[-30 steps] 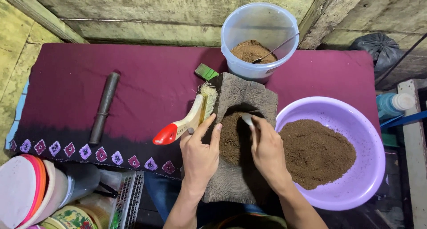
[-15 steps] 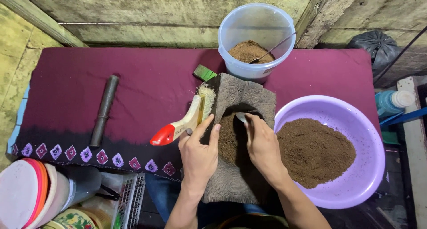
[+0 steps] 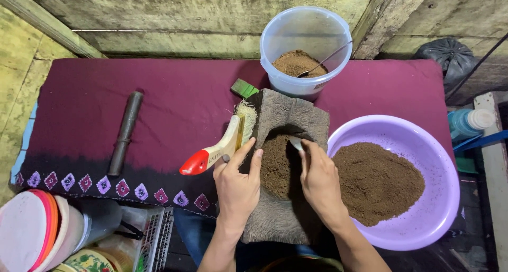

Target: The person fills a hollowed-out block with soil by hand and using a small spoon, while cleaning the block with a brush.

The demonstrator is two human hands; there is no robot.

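Nothing much has shifted since a second ago: my right hand still pinches a small white scoop over brown powder in the grey mould. My left hand rests open, fingers steadying its left edge, beside the brush. Right of it sits the purple basin.

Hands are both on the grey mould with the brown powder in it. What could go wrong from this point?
1. The right hand presses a small pale tool into the brown powder; powder could spill over the grey mould onto the maroon cloth.
2. The brush lies against the left hand; a nudge could shift it.
3. The mould's near end seems to overhang the table edge, so hard pressing might tip it.
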